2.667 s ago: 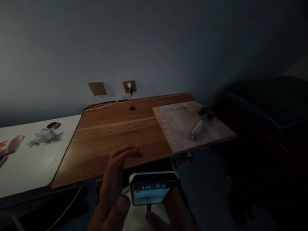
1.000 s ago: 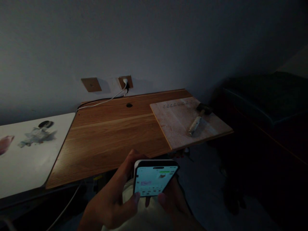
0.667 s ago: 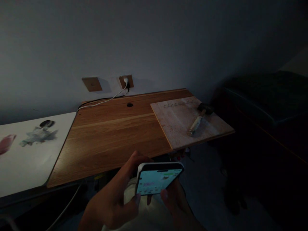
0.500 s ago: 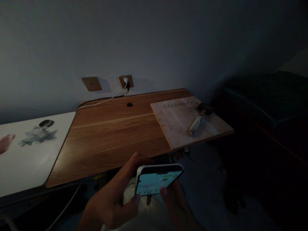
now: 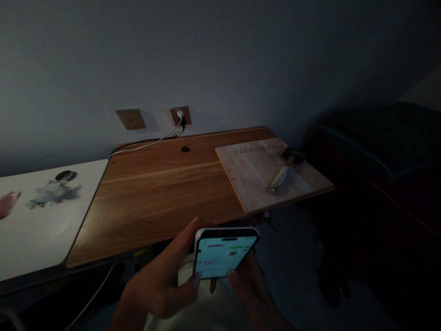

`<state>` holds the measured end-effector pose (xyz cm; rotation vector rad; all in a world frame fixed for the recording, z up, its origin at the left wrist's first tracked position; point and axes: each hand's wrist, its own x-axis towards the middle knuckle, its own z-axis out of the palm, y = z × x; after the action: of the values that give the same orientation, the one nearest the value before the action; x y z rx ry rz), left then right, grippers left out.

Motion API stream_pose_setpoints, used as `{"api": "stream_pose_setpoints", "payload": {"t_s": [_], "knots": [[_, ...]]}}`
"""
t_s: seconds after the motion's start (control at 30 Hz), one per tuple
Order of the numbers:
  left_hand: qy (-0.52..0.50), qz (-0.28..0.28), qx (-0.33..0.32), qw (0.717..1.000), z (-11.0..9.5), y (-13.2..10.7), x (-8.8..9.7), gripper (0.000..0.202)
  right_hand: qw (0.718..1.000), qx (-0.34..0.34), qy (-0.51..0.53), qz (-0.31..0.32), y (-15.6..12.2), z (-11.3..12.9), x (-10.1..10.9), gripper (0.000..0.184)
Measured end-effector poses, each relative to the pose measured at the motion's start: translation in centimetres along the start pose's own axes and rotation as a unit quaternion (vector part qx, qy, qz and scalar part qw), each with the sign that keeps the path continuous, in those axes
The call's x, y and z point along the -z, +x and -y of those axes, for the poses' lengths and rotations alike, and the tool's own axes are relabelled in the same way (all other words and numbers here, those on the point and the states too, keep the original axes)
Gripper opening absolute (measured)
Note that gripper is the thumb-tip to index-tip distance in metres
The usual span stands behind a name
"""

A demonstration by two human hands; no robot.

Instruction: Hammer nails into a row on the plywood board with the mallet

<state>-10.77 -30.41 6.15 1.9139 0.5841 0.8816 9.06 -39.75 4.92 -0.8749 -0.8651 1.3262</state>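
Note:
A lit smartphone with a pale case is held low in front of my body, just off the table's front edge. My left hand is closed around its left side, with the thumb at the lower left corner of the screen. On the other side my right hand grips it, its thumb at the bottom of the screen. The phone partly hides the right hand's fingers. Screen text is too small to read.
A hammer lies on a square board at the right of the wooden tabletop. A white panel adjoins on the left. Cables run to a wall socket. A dark piece of furniture stands at right.
The phone's top edge has risen and tilted slightly, so more of the screen shows. My right thumb sits slightly lower on the screen. The table and its things look unchanged.

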Motion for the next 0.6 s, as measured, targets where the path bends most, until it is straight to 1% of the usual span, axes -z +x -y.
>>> {"api": "stream_pose_setpoints", "payload": {"t_s": [0.1,0.2,0.3,0.4,0.5,0.6], "knots": [[-0.005,0.013,0.018,1.0,0.3,-0.5,0.0,0.093,1.0,-0.013,-0.001,-0.012,-0.4,-0.4,0.3,0.043],[0.012,0.052,0.047,0.997,0.3,-0.8,0.2,0.094,0.999,-0.032,-0.005,-0.021,-0.6,-0.4,0.5,0.048],[0.03,0.078,0.069,0.994,0.3,-1.0,0.4,0.092,0.998,-0.047,0.0,-0.03,-0.5,-0.1,0.3,0.042],[0.031,0.079,0.073,0.994,0.3,-1.1,0.4,0.093,0.999,-0.029,0.009,-0.027,-0.3,0.1,0.0,0.039],[0.022,0.071,0.078,0.994,0.6,-1.1,0.3,0.093,1.0,0.0,0.023,-0.019,-0.2,0.0,-0.1,0.041],[0.01,0.063,0.08,0.995,0.8,-1.2,0.2,0.092,0.999,-0.001,0.042,-0.008,-0.2,-0.2,0.1,0.04]]}}
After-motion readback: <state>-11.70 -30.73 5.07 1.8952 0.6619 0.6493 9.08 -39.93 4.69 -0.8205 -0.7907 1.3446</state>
